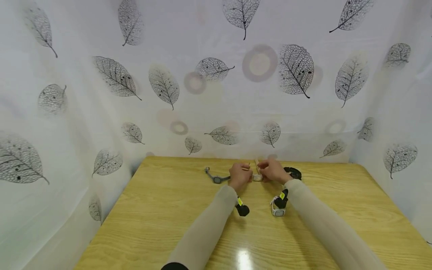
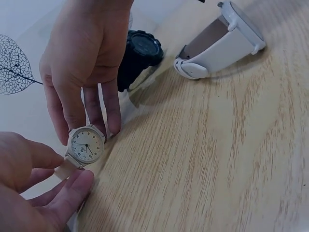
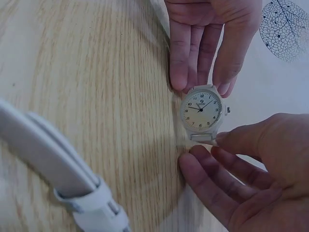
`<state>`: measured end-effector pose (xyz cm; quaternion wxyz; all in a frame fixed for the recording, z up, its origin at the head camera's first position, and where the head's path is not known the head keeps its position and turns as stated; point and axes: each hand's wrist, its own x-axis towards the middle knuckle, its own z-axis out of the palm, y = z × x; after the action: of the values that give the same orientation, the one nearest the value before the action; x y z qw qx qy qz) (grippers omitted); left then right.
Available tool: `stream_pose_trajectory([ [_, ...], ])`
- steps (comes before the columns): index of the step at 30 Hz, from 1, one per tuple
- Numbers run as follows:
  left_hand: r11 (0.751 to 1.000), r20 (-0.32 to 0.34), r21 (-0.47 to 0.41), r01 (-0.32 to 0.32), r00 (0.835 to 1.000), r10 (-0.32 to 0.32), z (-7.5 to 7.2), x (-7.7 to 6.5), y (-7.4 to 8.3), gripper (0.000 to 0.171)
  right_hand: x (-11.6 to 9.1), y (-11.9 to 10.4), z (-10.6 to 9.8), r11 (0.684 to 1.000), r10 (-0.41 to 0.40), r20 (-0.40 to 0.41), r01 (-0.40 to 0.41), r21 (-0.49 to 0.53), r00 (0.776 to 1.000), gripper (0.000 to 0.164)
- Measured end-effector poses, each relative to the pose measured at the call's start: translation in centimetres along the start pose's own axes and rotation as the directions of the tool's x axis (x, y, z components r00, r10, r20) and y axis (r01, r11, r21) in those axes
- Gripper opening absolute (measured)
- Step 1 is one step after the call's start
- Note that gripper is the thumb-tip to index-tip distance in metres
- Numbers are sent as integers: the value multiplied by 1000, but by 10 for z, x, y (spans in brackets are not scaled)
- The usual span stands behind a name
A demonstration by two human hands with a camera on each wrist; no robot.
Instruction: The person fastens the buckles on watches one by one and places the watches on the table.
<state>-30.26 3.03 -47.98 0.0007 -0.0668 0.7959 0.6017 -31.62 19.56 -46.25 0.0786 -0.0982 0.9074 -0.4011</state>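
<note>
A wristwatch (image 3: 201, 109) with a round pale dial, dark numerals and a light strap is held between both hands near the table's far edge. My left hand (image 1: 240, 175) pinches the strap on one side of the case between thumb and fingers. On the opposite side, my right hand (image 1: 272, 170) grips the other strap end, its thumb close by the case. The dial faces the wrist cameras, and the fingers hide much of the strap. Left of my left hand lies a grey watch (image 1: 217, 180) with a squarish face, its strap spread out.
A black chunky watch (image 1: 293, 173) lies just right of my right hand. Nearer, under the right forearm's wrist camera, a white watch (image 1: 278, 212) stands with its strap looped. A leaf-print curtain (image 1: 216, 101) hangs behind the wooden table (image 1: 152, 225).
</note>
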Motion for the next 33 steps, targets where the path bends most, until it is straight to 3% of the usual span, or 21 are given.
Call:
stream_pose_trajectory([
  [4, 998, 12, -52, 16, 1000, -15, -2, -1, 2, 24, -4, -1, -4, 998, -25, -37, 23, -55, 999, 36],
  [8, 994, 32, -113, 5, 999, -1, -4, -5, 4, 28, -11, -4, -7, 999, -46, -46, 47, 8, 998, 36],
  [16, 973, 59, -217, -74, 994, 89, -14, -13, 11, 26, -26, -10, -14, 982, -72, -34, 77, 173, 997, 46],
  [22, 965, 52, -241, -107, 991, 123, -20, -15, 14, 25, -33, -14, -16, 969, -101, -47, 109, 221, 994, 52],
  [33, 965, 32, -232, -122, 991, 133, -22, -19, 11, 18, -45, -15, -11, 955, -147, -80, 163, 249, 986, 50],
])
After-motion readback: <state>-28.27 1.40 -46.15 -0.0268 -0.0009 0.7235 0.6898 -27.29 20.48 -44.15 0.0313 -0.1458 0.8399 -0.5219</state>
